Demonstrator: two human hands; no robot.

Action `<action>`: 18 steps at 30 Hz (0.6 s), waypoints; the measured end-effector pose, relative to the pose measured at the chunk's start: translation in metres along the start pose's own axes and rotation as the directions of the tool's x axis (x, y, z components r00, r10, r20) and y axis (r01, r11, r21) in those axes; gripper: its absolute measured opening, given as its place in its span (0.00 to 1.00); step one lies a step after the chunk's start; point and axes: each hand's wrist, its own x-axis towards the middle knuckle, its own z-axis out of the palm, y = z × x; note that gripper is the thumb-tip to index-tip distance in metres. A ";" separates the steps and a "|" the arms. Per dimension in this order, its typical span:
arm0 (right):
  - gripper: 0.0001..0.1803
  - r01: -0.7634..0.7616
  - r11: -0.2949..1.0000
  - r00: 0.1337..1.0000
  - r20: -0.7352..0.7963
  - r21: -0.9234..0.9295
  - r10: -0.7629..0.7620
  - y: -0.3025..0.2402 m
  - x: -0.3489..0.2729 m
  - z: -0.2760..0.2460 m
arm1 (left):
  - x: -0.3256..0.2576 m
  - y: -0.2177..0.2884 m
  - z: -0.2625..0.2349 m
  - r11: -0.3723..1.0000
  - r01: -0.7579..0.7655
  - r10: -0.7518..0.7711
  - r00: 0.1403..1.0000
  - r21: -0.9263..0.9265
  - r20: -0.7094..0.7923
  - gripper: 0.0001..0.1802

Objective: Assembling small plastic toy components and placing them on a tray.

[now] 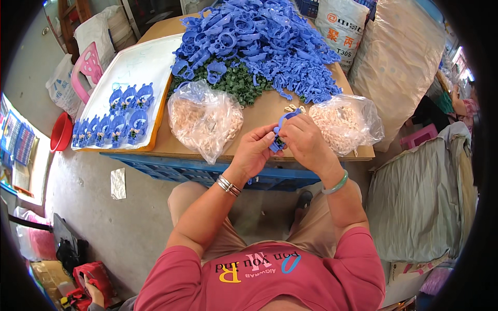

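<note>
Close in, left hand (252, 152) and right hand (306, 141) pinch one blue plastic piece (280, 132) between their fingertips, probably pressing a small part in. Beyond sit two bags of beige bits (203, 118). Left, a white tray (136, 67) holds about a dozen finished pieces; the blue heap (259, 41) remains large.

Small assembly workshop: heaped blue plastic parts (259, 46), bulk sacks (399, 62), concrete floor (104, 207).
</note>
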 end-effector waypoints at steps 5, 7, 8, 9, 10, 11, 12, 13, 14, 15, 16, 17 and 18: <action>0.04 -0.150 0.984 0.987 -0.046 0.092 0.155 -0.005 -0.001 0.004 | -0.002 -0.001 0.004 0.998 -0.046 0.045 0.999 -0.032 -0.023 0.18; 0.04 -0.248 0.947 0.964 -0.042 0.203 0.262 -0.006 -0.001 0.005 | -0.003 0.000 0.005 0.994 -0.068 0.067 0.998 -0.082 -0.015 0.18; 0.04 -0.249 0.947 0.964 -0.043 0.202 0.262 -0.005 -0.001 0.006 | -0.003 0.000 0.005 0.994 -0.067 0.066 0.998 -0.082 -0.014 0.18; 0.05 -0.313 0.915 0.943 -0.033 0.256 0.332 -0.005 -0.002 0.006 | -0.002 0.001 0.005 0.992 -0.066 0.066 0.998 -0.103 -0.002 0.18; 0.05 -0.373 0.874 0.917 -0.020 0.310 0.398 -0.004 -0.003 0.006 | -0.003 0.001 0.005 0.990 -0.066 0.067 0.998 -0.124 0.009 0.18; 0.05 -0.373 0.874 0.917 -0.022 0.310 0.399 -0.004 -0.003 0.005 | -0.002 0.000 0.004 0.990 -0.065 0.067 0.998 -0.123 0.010 0.18; 0.05 -0.379 0.881 0.918 -0.008 0.284 0.397 -0.004 -0.003 0.004 | -0.001 -0.001 0.003 0.993 -0.092 0.095 0.995 -0.079 0.039 0.18; 0.05 -0.384 0.886 0.918 0.007 0.259 0.396 -0.004 -0.002 0.003 | -0.001 -0.002 0.002 0.992 -0.120 0.123 0.990 -0.036 0.068 0.18; 0.05 -0.384 0.886 0.918 0.005 0.259 0.397 -0.005 -0.002 0.003 | -0.001 -0.003 0.003 0.992 -0.119 0.122 0.990 -0.034 0.069 0.18; 0.05 -0.338 0.922 0.936 -0.031 0.187 0.350 -0.005 -0.002 0.003 | -0.002 -0.004 0.004 0.993 -0.114 0.116 0.992 -0.043 0.042 0.18; 0.04 -0.292 0.950 0.952 -0.063 0.112 0.300 -0.006 -0.002 0.003 | -0.003 -0.004 0.005 0.993 -0.109 0.110 0.994 -0.051 0.015 0.18; 0.04 -0.292 0.950 0.952 -0.064 0.113 0.300 -0.005 -0.003 0.004 | -0.003 -0.004 0.005 0.993 -0.108 0.109 0.994 -0.050 0.015 0.18; 0.04 -0.281 0.944 0.946 -0.118 0.174 0.303 -0.004 -0.004 0.005 | -0.003 -0.003 0.006 0.990 -0.089 0.092 0.995 -0.105 0.023 0.18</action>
